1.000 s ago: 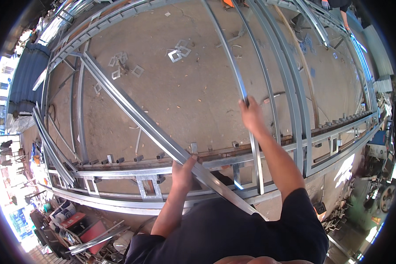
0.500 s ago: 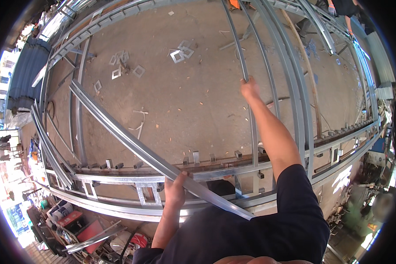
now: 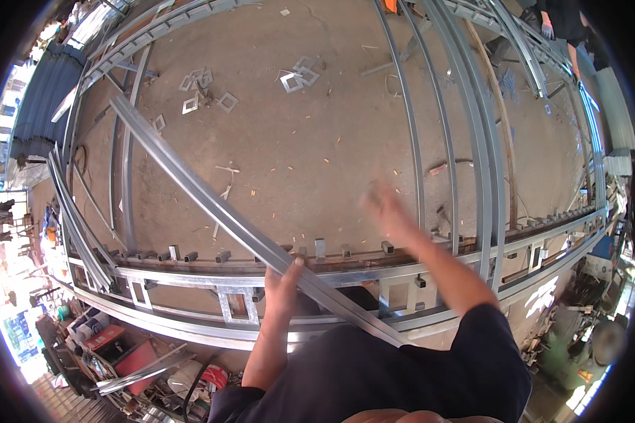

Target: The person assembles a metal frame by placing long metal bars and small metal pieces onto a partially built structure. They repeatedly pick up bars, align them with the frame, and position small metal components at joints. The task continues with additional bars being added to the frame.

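Note:
My left hand [image 3: 282, 285] is wrapped round a long grey metal channel [image 3: 190, 190], thumb on top. The channel slants from the far left down to the front of my dark shirt, crossing over the near rail [image 3: 346, 272] of a long metal frame. My right hand [image 3: 386, 210] is in the air over the concrete floor, smeared by motion, so its fingers cannot be read. Just right of it, a thin metal bar [image 3: 408, 113] runs away from me across the frame, apart from the hand. A second thin bar [image 3: 441, 113] lies beside that one.
Wide metal channels [image 3: 476, 120] span the frame on the right. Square metal plates [image 3: 300, 76] and scraps lie on the floor. More channels [image 3: 77, 218] lean at the left. Behind the near rail, at lower left, is a red box [image 3: 135, 363]. Another person's gloved hand [image 3: 547, 27] shows at far right.
My right hand has let go of the thin bar and moved left and toward me. The far end of the channel in my left hand has swung slightly away from me.

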Available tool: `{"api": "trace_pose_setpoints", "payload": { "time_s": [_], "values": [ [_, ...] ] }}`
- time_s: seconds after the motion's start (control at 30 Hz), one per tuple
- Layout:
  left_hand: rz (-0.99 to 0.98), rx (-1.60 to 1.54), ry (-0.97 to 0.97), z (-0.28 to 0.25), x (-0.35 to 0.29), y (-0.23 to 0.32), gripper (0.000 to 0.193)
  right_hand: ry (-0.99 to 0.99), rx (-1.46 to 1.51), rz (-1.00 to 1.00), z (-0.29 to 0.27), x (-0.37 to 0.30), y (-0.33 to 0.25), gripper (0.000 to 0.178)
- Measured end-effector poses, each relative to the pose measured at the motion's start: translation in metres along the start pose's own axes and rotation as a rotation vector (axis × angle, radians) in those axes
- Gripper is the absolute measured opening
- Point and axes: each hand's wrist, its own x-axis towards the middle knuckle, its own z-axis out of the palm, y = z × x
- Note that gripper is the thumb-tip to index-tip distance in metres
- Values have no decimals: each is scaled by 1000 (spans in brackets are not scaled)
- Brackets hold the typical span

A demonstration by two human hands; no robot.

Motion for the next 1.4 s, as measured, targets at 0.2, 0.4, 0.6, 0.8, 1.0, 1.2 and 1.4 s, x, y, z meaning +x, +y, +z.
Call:
{"api": "trace_pose_setpoints", "payload": {
  "time_s": [0.2,0.4,0.6,0.8,1.0,1.2,1.4],
  "values": [
    [20,52,-208,34,12,9,67,-216,168,146,56,-155,-14,60],
    [-109,3,-296,36,5,4,46,255,32,67,22,-75,6,44],
    [-72,-3,-241,21,-1,10,46,485,-52,87,-27,93,2,49],
    [-81,45,-191,6,0,10,51,523,-70,192,-15,157,-21,53],
    [-142,-22,-171,0,9,0,50,479,-104,231,14,178,3,61],
    [-230,60,-110,-1,12,6,45,478,-194,257,14,207,42,65],
    [-67,-103,-57,-19,6,12,49,475,-297,332,1,205,40,65]
  ]
}}
